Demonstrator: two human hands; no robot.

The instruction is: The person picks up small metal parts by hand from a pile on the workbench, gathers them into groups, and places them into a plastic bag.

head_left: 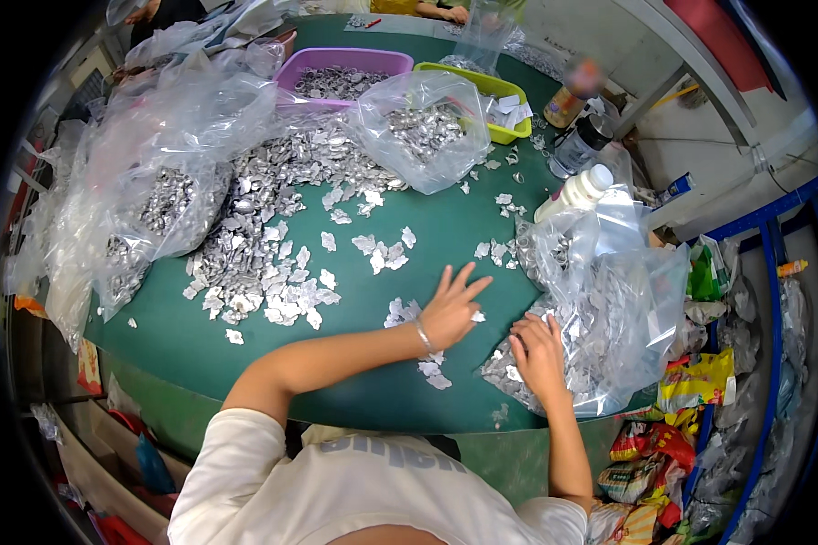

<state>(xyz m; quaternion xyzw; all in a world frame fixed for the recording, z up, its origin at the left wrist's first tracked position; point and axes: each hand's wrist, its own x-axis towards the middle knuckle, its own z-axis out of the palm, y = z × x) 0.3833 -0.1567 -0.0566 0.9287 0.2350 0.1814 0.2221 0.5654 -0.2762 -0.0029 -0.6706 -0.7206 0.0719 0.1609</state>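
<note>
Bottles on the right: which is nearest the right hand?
The white bottle, with the white cap; the clear bottle, black-capped, and the brownish bottle are farther from the right hand.

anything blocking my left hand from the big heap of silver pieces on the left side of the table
Nothing tall is visible between the left hand and the big heap of silver pieces; only small clusters of loose pieces lie on the green table between them.
</note>
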